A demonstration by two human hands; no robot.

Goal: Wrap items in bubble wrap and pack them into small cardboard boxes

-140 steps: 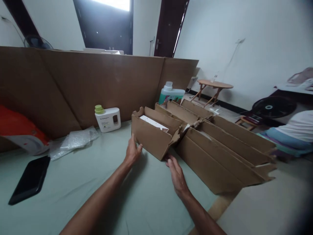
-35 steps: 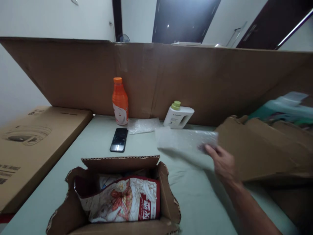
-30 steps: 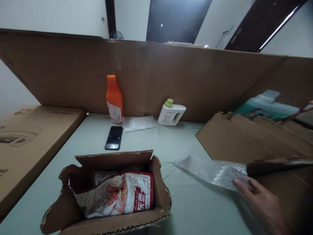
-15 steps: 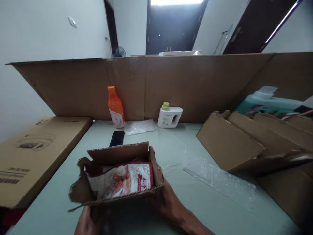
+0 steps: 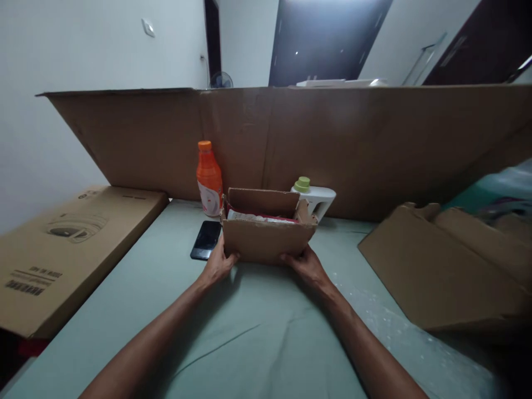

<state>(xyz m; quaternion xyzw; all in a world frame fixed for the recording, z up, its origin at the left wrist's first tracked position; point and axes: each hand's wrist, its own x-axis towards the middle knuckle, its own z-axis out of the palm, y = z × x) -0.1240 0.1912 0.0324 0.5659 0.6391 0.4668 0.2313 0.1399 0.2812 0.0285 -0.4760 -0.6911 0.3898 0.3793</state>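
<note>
Both of my hands grip a small open cardboard box [image 5: 266, 241] by its lower corners. My left hand [image 5: 219, 260] holds the left end with the thumb on the front face. At the right end, my right hand [image 5: 306, 266] has its thumb on the front too. Inside the box lies a white and red printed packet [image 5: 261, 218], mostly hidden by the front wall. Behind the box stand an orange bottle [image 5: 209, 180] on the left and a white jug with a green cap [image 5: 320, 195], partly covered. A black phone [image 5: 206, 238] lies beside my left hand.
A large flat printed carton [image 5: 78, 244] lies along the left edge. Cut cardboard boxes [image 5: 444, 271] and a teal bottle [image 5: 494, 188] are at the right. Clear bubble wrap [image 5: 386, 316] lies near my right forearm. A tall cardboard panel [image 5: 357, 149] closes off the back.
My hands have carried the box forward, away from me, to just before the bottle and jug. It now faces me more squarely. The camera view has shifted left.
</note>
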